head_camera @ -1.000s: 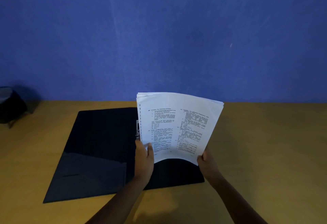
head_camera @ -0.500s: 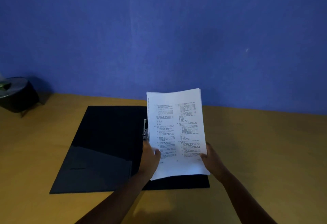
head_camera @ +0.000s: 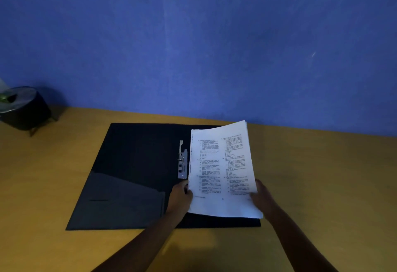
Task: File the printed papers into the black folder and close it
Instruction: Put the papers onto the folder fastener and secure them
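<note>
**Papers held over the open folder**

Your left hand [head_camera: 180, 196] grips the stack of papers [head_camera: 221, 170] at its lower left corner, thumb on the printed face and the rest of the hand behind. Your right hand [head_camera: 263, 197] holds the lower right corner of the same stack, thumb over the front edge. Both hands are clenched on the papers.

Take the black folder [head_camera: 137, 164] as your landmark. It lies open and flat on the yellow-brown bench [head_camera: 322, 185], its far edge near the blue wall [head_camera: 193, 46]. The papers sit above its right half, tilted up toward you, with the top edge bowed and the far right corner reaching just past the folder's far edge. The near edge of the stack comes down close to the folder's near right edge; you cannot tell whether it touches. The sheets show two columns of small print, too blurred to read, and a row of punch marks along the left edge.

The metal clip [head_camera: 182, 162] stands along the folder's centre line, just left of the papers. A pocket flap [head_camera: 124, 198] covers the near part of the folder's left half.

Well to the left of the folder, against the wall, sits a dark round container [head_camera: 23, 108].
</note>
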`<state>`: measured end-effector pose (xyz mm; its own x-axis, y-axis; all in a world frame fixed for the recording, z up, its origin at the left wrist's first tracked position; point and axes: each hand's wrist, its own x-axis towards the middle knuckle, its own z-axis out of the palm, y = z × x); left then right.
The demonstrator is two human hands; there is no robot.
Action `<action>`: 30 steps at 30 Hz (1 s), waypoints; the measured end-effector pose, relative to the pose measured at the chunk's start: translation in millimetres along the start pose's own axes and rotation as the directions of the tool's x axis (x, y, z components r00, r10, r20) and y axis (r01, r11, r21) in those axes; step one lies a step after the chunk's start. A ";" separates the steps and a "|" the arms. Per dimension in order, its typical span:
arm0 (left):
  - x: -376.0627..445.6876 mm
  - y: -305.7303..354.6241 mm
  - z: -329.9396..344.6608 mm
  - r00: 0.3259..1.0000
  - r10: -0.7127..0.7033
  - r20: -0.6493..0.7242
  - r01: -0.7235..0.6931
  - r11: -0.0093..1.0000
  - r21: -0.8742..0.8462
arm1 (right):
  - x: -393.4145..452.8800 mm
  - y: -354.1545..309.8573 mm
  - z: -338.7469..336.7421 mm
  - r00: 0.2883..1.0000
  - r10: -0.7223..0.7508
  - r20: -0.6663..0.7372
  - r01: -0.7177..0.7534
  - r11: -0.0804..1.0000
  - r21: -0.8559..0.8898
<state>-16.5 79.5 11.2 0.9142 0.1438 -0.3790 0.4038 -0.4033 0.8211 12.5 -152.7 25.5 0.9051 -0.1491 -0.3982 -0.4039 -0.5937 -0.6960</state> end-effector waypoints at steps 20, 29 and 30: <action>-1.6 -17.2 -17.6 0.997 0.043 -0.065 -0.033 0.988 0.151 | 11.6 -14.1 17.5 0.998 0.059 -0.015 -0.060 0.994 -0.089; -3.3 -31.5 -24.0 0.994 0.098 0.055 -0.110 0.945 0.307 | 21.6 -24.5 20.6 0.993 0.063 -0.104 -0.077 0.988 -0.131; -2.9 -31.6 -24.6 0.992 0.103 0.071 -0.121 0.940 0.318 | 23.8 -26.2 20.9 0.992 0.068 -0.111 -0.083 0.987 -0.137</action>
<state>-31.1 114.0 -3.2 0.9463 0.0372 -0.3212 0.2585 -0.6840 0.6822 41.9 -124.1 21.7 0.8848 -0.2756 -0.3758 -0.4555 -0.6822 -0.5720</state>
